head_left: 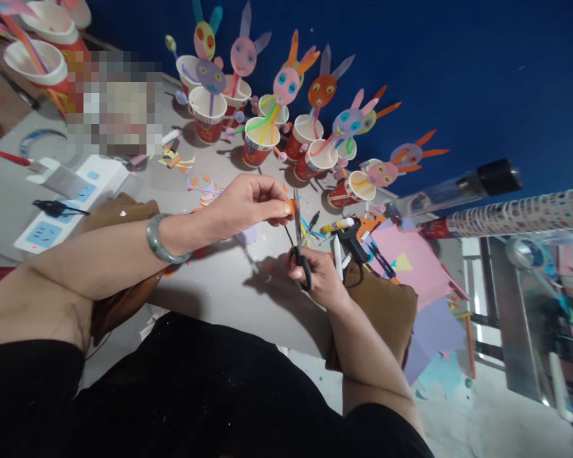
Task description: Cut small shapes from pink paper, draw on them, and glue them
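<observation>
The person wears a black, plain-looking top [191,388], its dark cloth filling the view from 5 o'clock to 8 o'clock, with a few tiny pale specks on the front. The left sleeve [28,381], at 8 o'clock, and the right sleeve [391,432], at 5 o'clock, are both short, leaving the forearms bare below. At 9 o'clock, a smooth, rounded bangle [153,235] rings the left wrist; it is grey-green, softly mottled and glossy, with pale highlights along its curve. The left hand [251,203] and right hand [319,277] are bare.
</observation>
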Action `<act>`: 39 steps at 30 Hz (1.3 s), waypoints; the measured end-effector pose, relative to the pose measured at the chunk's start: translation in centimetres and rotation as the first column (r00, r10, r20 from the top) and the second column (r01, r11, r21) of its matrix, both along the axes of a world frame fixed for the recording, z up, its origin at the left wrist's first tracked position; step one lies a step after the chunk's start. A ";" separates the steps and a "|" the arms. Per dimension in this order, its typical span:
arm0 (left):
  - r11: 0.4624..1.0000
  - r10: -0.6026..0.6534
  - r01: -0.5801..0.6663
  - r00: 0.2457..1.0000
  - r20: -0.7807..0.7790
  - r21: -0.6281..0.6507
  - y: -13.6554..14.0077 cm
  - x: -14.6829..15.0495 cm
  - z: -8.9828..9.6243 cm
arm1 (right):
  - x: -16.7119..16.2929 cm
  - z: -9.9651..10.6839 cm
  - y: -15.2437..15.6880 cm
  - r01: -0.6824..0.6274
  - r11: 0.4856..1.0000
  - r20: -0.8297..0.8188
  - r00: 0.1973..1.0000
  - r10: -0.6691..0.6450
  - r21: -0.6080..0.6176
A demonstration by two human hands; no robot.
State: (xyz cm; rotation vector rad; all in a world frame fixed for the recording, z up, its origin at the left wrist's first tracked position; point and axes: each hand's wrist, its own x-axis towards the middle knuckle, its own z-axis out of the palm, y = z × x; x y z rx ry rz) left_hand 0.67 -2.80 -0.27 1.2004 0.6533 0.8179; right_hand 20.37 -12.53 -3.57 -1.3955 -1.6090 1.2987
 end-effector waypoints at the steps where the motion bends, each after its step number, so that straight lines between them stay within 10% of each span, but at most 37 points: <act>1: 1.000 0.004 -0.004 1.000 -0.002 -0.004 0.0 0.0 0.0 | 0.0 0.0 0.0 0.004 1.000 0.001 1.000 -0.004 0.001; 39: 1.000 -0.022 0.023 0.998 -0.060 0.016 -0.1 -0.1 -0.2 | -0.2 0.0 0.1 -0.003 1.000 -0.017 1.000 0.003 -0.011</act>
